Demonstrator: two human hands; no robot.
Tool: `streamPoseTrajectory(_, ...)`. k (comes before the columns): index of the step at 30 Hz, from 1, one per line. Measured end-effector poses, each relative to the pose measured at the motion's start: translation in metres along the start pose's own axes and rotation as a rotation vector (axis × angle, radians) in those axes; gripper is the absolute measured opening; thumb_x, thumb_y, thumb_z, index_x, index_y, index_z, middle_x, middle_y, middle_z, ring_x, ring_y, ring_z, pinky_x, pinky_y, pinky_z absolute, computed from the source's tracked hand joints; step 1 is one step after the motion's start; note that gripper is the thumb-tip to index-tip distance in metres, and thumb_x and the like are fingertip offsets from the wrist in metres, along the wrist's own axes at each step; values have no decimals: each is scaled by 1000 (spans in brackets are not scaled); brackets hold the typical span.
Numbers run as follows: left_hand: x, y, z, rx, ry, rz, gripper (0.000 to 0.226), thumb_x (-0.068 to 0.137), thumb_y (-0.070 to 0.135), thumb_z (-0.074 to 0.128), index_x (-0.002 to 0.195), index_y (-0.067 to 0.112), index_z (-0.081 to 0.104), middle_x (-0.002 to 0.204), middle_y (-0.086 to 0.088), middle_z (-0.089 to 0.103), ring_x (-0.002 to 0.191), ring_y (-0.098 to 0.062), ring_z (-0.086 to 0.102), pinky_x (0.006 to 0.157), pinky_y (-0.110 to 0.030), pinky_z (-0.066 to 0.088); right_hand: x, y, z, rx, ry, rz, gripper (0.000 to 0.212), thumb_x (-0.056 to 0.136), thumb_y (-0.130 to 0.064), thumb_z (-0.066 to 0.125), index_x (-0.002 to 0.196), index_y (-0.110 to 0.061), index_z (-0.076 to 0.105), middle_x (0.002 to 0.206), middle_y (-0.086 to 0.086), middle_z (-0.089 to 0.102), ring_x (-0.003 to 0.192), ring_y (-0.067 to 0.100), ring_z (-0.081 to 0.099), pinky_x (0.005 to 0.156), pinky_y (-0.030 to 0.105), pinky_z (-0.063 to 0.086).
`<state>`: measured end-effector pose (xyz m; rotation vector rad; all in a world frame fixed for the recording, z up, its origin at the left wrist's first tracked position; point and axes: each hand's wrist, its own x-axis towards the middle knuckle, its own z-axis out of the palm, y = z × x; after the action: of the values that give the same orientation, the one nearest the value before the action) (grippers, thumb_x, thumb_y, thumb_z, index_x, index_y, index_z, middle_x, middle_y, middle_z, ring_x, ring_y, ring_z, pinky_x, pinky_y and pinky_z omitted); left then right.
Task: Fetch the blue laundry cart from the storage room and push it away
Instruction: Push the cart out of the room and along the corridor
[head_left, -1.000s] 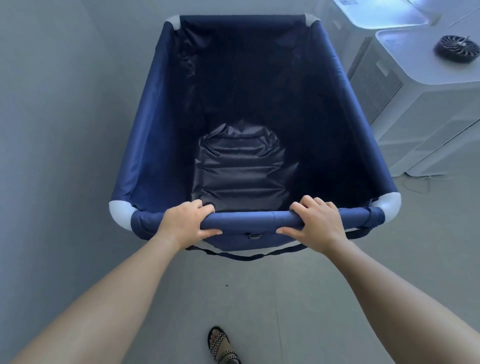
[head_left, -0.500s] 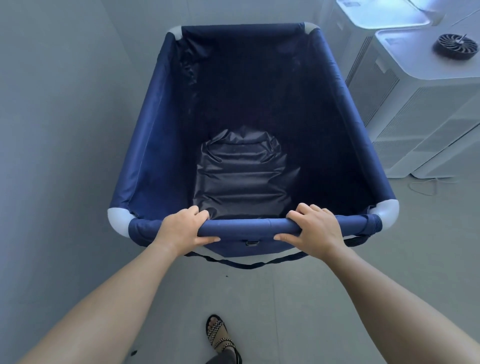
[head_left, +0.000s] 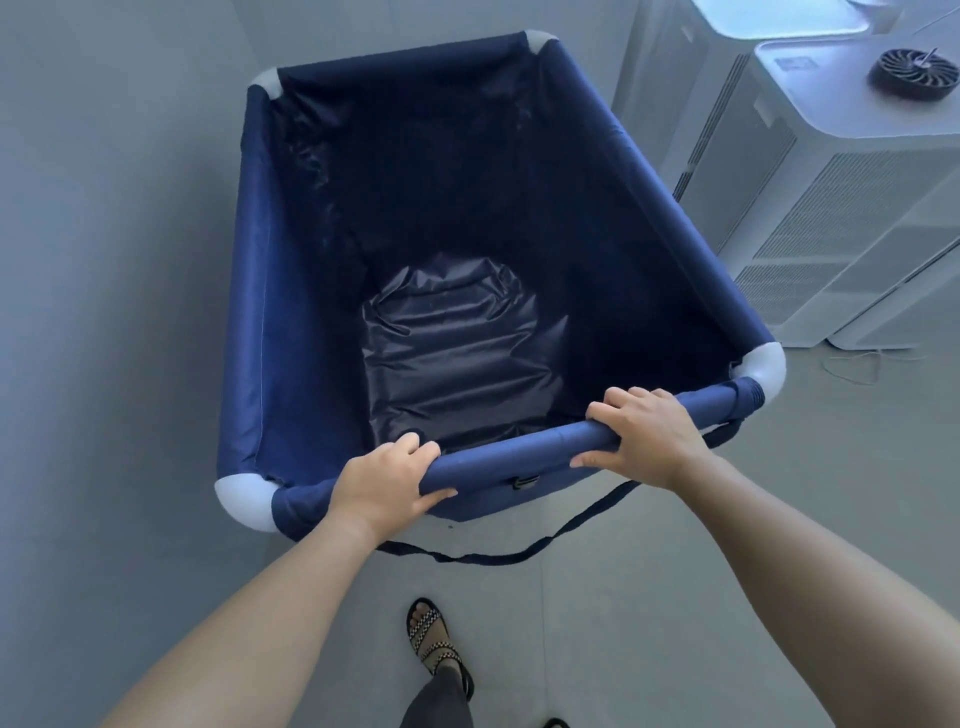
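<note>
**Two hands on the rail as the cart swings left**

Both hands are clamped on the blue laundry cart. The left hand and the right hand each wrap fingers over the padded near rail, thumbs underneath. The cart stands on the grey floor directly in front of the person. A plain wall is on its left and the tall white units are just beside its right flank.

A second ago the near rail ran level across the view and the cart sat square. Now the rail slopes, with the right hand farther out than the left, and the cart's far end has turned toward the left wall. The grip itself has not changed. A dark strap dangles in a loop below the rail, more of it showing than before, and a sandalled foot is stepping in behind.

This looks like steering rather than a straight push: the fetch seems done and the cart is being turned away from the units. The hanging strap, close to the foot, could snag a step.
</note>
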<state>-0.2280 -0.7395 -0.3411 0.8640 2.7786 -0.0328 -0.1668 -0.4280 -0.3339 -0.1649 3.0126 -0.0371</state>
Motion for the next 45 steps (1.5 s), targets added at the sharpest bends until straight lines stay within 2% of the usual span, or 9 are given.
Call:
streamPoseTrajectory(5, 8, -9, -5, -25, -24, 7, 40, 83, 64, 48, 98, 27, 47, 87, 12, 40, 73, -11, 44, 55, -28, 35, 19, 2, -4, 5, -31, -20, 66, 68, -82, 28, 94, -28, 54, 83, -8, 45, 77, 16, 42, 70, 31, 31)
streamPoseTrajectory(10, 17, -52, -13, -4, -62, 17, 43, 83, 65, 48, 102, 27, 48, 86, 11, 39, 77, -12, 49, 55, -28, 38, 45, -25, -3, 45, 10, -25, 64, 69, -82, 28, 87, -26, 53, 78, -10, 39, 71, 15, 39, 66, 31, 29)
streamPoseTrajectory(16, 38, -113, -24, -10, -76, 14, 41, 81, 62, 54, 101, 26, 50, 82, 10, 35, 73, -10, 41, 54, -27, 33, 88, -64, -5, 44, 3, 19, 69, 67, -84, 24, 89, -25, 54, 80, -7, 46, 76, 19, 47, 65, 33, 32)
streamPoseTrajectory(22, 68, -148, -33, -53, -61, 7, 40, 79, 62, 57, 95, 27, 49, 79, 9, 36, 69, -11, 42, 51, -25, 30, 124, -78, -9, 53, 25, 79, 60, 72, -80, 37, 88, -24, 52, 79, -8, 40, 75, 19, 45, 66, 33, 29)
streamPoseTrajectory(25, 80, -152, -36, -62, -44, -11, 41, 78, 63, 58, 94, 26, 49, 81, 7, 42, 71, -13, 48, 53, -27, 36, 136, -73, -15, 109, -19, 102, 56, 75, -75, 44, 92, -23, 53, 84, -6, 47, 81, 20, 48, 71, 33, 33)
streamPoseTrajectory(28, 87, -153, -38, -84, -4, -57, 42, 76, 63, 59, 92, 25, 51, 80, 7, 44, 69, -15, 48, 54, -28, 34, 141, -67, -22, 193, -72, 97, 50, 82, -66, 46, 104, -23, 54, 96, -3, 53, 91, 20, 50, 84, 34, 37)
streamPoseTrajectory(33, 82, -145, -39, -124, 90, -80, 43, 80, 58, 59, 104, 23, 57, 96, 6, 56, 84, -17, 54, 74, -31, 41, 142, -68, -24, 197, -107, 119, 47, 89, -59, 42, 118, -23, 50, 109, -2, 53, 100, 21, 47, 92, 33, 31)
streamPoseTrajectory(38, 67, -134, -36, -187, 144, -131, 40, 91, 39, 55, 127, 21, 52, 117, 5, 59, 110, -19, 55, 99, -35, 35, 145, -67, -25, 124, -162, 102, 49, 89, -61, 36, 119, -23, 47, 110, -2, 52, 99, 21, 48, 91, 35, 31)
streamPoseTrajectory(45, 77, -120, -37, -124, 93, -255, 46, 89, 49, 52, 129, 26, 48, 122, 8, 55, 118, -18, 49, 108, -36, 24, 149, -65, -18, 63, -99, 101, 49, 88, -63, 35, 112, -22, 47, 102, -1, 47, 90, 20, 45, 83, 36, 33)
